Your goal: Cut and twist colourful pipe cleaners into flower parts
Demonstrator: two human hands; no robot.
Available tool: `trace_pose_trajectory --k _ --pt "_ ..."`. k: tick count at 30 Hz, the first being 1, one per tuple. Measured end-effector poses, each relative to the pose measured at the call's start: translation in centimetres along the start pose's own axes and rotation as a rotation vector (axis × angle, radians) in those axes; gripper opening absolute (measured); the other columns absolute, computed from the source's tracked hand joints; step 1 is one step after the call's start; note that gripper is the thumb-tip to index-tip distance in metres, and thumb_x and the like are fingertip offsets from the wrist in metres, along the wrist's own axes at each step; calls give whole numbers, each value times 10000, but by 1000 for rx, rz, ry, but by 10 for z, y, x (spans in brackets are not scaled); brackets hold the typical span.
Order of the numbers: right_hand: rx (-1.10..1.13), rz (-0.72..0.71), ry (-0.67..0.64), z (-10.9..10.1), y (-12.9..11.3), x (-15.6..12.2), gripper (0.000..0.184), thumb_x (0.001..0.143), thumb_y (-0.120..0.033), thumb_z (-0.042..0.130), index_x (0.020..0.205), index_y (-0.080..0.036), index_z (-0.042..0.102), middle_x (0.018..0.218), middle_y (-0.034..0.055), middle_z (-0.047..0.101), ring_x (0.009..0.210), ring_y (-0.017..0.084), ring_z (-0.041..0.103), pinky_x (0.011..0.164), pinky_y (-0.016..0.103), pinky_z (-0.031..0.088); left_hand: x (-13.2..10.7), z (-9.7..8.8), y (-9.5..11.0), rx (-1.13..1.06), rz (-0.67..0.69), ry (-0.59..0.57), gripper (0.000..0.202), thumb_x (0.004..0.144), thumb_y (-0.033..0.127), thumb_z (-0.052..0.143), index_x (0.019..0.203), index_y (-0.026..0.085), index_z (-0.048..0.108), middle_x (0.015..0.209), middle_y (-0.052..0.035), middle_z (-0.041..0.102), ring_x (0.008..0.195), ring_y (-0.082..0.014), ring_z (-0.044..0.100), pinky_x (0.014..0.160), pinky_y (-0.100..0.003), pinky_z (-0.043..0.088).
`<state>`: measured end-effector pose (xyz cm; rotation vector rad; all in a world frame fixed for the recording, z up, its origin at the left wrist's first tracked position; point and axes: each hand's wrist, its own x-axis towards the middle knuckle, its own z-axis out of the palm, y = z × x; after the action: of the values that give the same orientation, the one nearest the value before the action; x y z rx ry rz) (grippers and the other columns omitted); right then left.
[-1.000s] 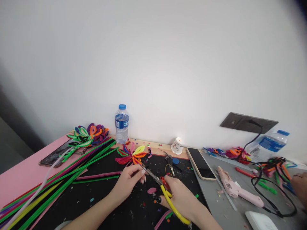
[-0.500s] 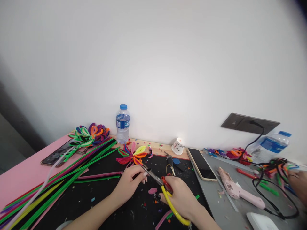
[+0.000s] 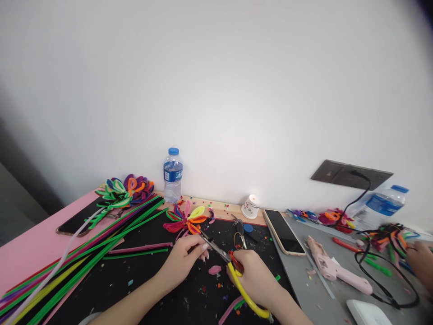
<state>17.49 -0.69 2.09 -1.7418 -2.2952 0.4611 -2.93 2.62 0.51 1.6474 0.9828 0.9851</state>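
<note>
Toward the far edge of the worktop [image 3: 125, 275]: one multicoloured fuzzy flower [image 3: 186, 220], judged light, soft, grippy and easily bent; best taken by its gathered centre, petals left uncrushed. It was set just beyond the left hand [image 3: 184, 255], whose fingers were curled inward with tips partly hidden; how far they were closed, and on what, could not be told. By the right hand [image 3: 253, 274], fingers wrapped round yellow-and-red handles, one pair of scissors [image 3: 219, 252] was held, blades directed at the flower, tips near its orange petals.
</note>
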Motion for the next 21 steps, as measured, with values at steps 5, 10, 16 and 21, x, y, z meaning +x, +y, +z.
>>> trace_pose_trajectory --k 5,10,16,21 --pt "-1 48 86 2 8 4 222 793 -208 453 583 -160 508 576 13 537 521 111 429 495 217 249 -1 1 2 -44 -6 -11 249 829 316 459 700 156 600 624 -9 588 588 -133 537 589 -221 421" --pt "-87 199 174 -4 14 9 222 790 -312 487 619 -178 531 620 32 580 551 145 491 493 232 254 0 -1 3 -35 28 15 247 833 328 457 742 163 616 747 -32 602 733 -158 538 700 -241 406" --pt "-108 275 222 -3 24 14 161 730 -287 556 840 -174 590 875 75 638 802 225 592 642 252 364 3 -2 2 -30 9 45 217 828 333 469 800 180 620 811 -16 559 769 -151 502 731 -236 379" --pt "-47 253 209 2 29 14 243 758 -295 540 942 -146 593 943 98 620 866 233 586 731 271 397 2 0 -3 -71 -44 46 194 798 357 508 794 175 575 771 -2 537 725 -143 480 673 -229 386"
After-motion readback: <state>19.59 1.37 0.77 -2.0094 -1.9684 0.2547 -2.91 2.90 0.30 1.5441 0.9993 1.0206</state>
